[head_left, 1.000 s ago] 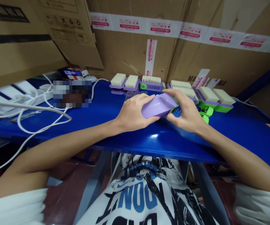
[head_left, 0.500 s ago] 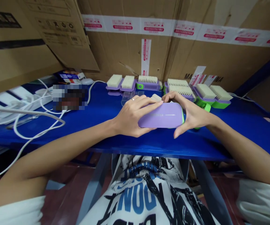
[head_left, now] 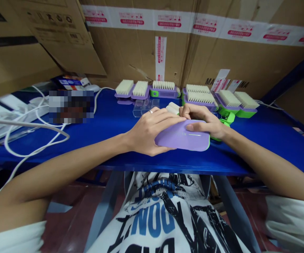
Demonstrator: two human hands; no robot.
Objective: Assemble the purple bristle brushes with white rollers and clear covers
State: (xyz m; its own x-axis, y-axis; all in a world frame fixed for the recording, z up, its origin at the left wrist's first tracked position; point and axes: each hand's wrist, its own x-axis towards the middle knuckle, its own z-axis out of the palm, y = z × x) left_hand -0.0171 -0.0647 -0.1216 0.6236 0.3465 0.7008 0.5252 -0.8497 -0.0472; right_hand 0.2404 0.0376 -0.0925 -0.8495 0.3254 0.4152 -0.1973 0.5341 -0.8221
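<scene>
Between my two hands, just above the blue table, is a purple brush head (head_left: 178,138) with a green rim and small lettering on its smooth face. My left hand (head_left: 154,131) wraps round its left end, fingers over the far edge and thumb below. My right hand (head_left: 203,121) grips the right part, with the thumb flat on the purple face and curled fingers behind. The side turned away from me is hidden. Right behind my hands lie a whitish piece (head_left: 173,108) and a clear plastic tray (head_left: 145,107).
Several bristle brushes stand along the back, among them a purple one (head_left: 165,89) and a green-based one (head_left: 246,104). A green part (head_left: 227,120) lies right of my hands. White cables (head_left: 38,140) tangle on the left. Cardboard (head_left: 141,45) walls the back of the blue table (head_left: 109,131).
My right hand has closed onto the brush head, its thumb moving from below the edge onto the purple face. The piece has tilted, its right end a little lower. The view has shifted slightly.
</scene>
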